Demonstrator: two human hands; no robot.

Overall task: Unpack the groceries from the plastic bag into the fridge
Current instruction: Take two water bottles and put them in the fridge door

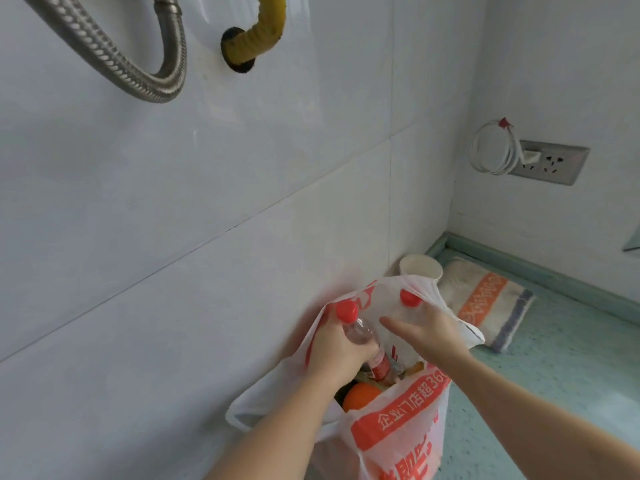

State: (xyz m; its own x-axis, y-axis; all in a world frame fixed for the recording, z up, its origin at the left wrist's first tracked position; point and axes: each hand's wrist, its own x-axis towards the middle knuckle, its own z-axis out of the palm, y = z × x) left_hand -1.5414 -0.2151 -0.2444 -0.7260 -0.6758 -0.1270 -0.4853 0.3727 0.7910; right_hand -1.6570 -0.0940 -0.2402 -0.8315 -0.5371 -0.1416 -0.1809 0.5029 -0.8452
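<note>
A white plastic bag (401,420) with orange-red print stands on the counter against the tiled wall. My left hand (337,344) is shut on a clear water bottle (360,332) with a red cap and red label, its top sticking out of the bag. My right hand (427,329) hovers over the bag's mouth with fingers spread, touching the bag's far handle. A second red bottle cap (410,298) shows behind that hand. An orange (360,396) and other packets lie inside the bag. No fridge is in view.
A paper cup (420,268) stands in the corner behind the bag. A folded towel (485,301) lies on the teal counter (571,358). A wall socket (550,164) with a coiled white cable, a metal hose (138,67) and a yellow pipe (256,32) are on the walls.
</note>
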